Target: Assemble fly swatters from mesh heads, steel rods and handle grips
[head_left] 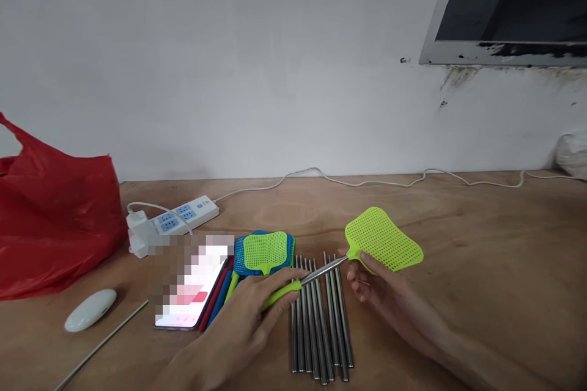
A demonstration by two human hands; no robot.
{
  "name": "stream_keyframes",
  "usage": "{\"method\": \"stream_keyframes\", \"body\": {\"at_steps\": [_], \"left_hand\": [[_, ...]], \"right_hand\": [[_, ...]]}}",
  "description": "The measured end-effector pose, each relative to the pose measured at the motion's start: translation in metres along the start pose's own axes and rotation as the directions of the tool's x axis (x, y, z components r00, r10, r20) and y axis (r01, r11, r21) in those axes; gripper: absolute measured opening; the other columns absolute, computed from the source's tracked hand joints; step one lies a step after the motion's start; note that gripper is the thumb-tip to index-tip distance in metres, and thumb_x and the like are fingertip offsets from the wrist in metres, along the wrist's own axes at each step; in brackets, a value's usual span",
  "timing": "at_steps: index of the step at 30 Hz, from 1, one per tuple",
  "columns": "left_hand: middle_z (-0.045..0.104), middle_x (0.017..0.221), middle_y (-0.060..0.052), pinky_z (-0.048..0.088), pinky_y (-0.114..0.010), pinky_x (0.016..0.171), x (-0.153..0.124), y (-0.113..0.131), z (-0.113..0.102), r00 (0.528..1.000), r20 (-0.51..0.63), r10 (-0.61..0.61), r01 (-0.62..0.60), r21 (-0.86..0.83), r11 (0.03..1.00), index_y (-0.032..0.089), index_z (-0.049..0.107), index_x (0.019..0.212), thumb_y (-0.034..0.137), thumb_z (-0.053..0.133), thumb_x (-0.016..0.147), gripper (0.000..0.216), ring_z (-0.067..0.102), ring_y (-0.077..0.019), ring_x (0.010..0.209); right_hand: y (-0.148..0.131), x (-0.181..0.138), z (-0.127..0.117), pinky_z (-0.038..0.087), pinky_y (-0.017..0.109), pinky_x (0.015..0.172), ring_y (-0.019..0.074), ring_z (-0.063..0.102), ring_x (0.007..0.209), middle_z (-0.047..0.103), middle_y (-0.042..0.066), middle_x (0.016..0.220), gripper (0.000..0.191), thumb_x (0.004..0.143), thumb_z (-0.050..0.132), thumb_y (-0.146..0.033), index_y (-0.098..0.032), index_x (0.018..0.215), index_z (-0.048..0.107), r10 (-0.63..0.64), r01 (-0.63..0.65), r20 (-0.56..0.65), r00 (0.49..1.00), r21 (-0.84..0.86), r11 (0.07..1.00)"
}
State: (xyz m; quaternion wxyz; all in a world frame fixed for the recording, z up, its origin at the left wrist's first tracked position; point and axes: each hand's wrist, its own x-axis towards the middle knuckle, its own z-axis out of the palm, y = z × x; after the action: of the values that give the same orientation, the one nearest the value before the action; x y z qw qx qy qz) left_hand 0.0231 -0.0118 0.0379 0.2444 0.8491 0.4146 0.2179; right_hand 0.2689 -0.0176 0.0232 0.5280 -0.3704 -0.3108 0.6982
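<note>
My left hand (pixel 247 317) is closed round the green handle of a fly swatter whose short metal rod (pixel 323 270) runs up to the right. My right hand (pixel 380 290) pinches the neck of its green mesh head (pixel 383 238), held just above the wooden table. Under both hands lie several loose metal rods (pixel 318 330) side by side. A stack of swatter heads (pixel 265 252), green on blue, lies just left of the rods, with red, blue and green handles beside it.
A phone (pixel 195 293) with a lit screen lies left of my left hand. Further left are a white oval object (pixel 90 310), a single rod (pixel 103 342), a power strip (pixel 177 220) with cable, and a red plastic bag (pixel 50 226). A monitor (pixel 513 6) hangs top right.
</note>
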Motion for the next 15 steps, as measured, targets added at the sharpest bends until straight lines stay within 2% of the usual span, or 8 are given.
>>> {"method": "stream_keyframes", "body": {"at_steps": [3, 5, 6, 10, 13, 15], "left_hand": [[0.071, 0.122, 0.000, 0.053, -0.035, 0.091, -0.007, -0.006, -0.009, 0.999, -0.003, 0.039, -0.039, 0.019, 0.999, 0.035, 0.057, 0.134, 0.037, 0.042, 0.103, 0.034, 0.067, -0.0237, 0.107], [0.073, 0.121, 0.000, 0.053, -0.034, 0.090, -0.015, -0.013, -0.016, 0.999, -0.036, 0.024, -0.023, 0.032, 0.999, 0.035, 0.061, 0.129, 0.037, 0.042, 0.103, 0.033, 0.069, -0.0232, 0.103], [0.074, 0.117, 0.000, 0.053, -0.033, 0.088, -0.019, -0.016, -0.019, 0.997, -0.080, -0.008, 0.011, 0.037, 0.999, 0.036, 0.065, 0.125, 0.039, 0.043, 0.102, 0.032, 0.070, -0.0233, 0.099], [0.078, 0.106, 0.000, 0.054, -0.028, 0.073, -0.031, -0.025, -0.024, 0.993, -0.099, -0.058, 0.061, 0.029, 0.998, 0.036, 0.069, 0.120, 0.048, 0.046, 0.099, 0.033, 0.070, -0.0214, 0.080], [0.077, 0.103, 0.000, 0.054, -0.027, 0.072, -0.028, -0.020, -0.018, 0.990, -0.100, -0.095, 0.097, 0.016, 0.995, 0.035, 0.067, 0.122, 0.046, 0.047, 0.098, 0.033, 0.069, -0.0211, 0.081], [0.075, 0.109, 0.000, 0.053, -0.029, 0.079, -0.022, -0.014, -0.010, 0.994, -0.077, -0.082, 0.082, -0.001, 0.997, 0.035, 0.065, 0.125, 0.041, 0.047, 0.099, 0.032, 0.068, -0.0216, 0.090]], "right_hand": [[-0.005, -0.003, -0.012, 0.049, 0.022, 0.056, 0.0130, 0.052, 0.063, 0.064, 0.001, 0.069, 0.030, 0.065, 0.087, -0.042, -0.020, 0.080, 0.075, -0.040, 0.047, -0.149, 0.988, 0.043, 0.998], [-0.010, -0.003, -0.026, 0.049, 0.019, 0.053, 0.0113, 0.050, 0.060, 0.062, -0.001, 0.067, 0.035, 0.052, 0.094, -0.036, -0.020, 0.076, 0.074, -0.122, 0.160, -0.319, 0.940, 0.096, 0.982], [-0.013, -0.003, -0.032, 0.049, 0.020, 0.053, 0.0114, 0.050, 0.060, 0.060, -0.002, 0.066, 0.037, 0.053, 0.094, -0.036, -0.020, 0.081, 0.075, -0.146, 0.185, -0.345, 0.927, 0.084, 0.979], [-0.015, -0.005, -0.044, 0.050, 0.022, 0.053, 0.0131, 0.051, 0.062, 0.061, 0.001, 0.070, 0.033, 0.065, 0.087, -0.039, -0.019, 0.088, 0.075, -0.146, 0.163, -0.305, 0.941, 0.030, 0.986], [-0.003, -0.006, -0.028, 0.048, 0.024, 0.053, 0.0136, 0.050, 0.062, 0.060, 0.000, 0.068, 0.031, 0.065, 0.087, -0.041, -0.022, 0.087, 0.074, -0.182, 0.200, -0.295, 0.938, 0.030, 0.979], [0.007, -0.005, -0.011, 0.045, 0.025, 0.051, 0.0141, 0.050, 0.060, 0.059, 0.000, 0.064, 0.033, 0.061, 0.089, -0.046, -0.022, 0.075, 0.072, -0.137, 0.145, -0.223, 0.965, 0.023, 0.989]]}}
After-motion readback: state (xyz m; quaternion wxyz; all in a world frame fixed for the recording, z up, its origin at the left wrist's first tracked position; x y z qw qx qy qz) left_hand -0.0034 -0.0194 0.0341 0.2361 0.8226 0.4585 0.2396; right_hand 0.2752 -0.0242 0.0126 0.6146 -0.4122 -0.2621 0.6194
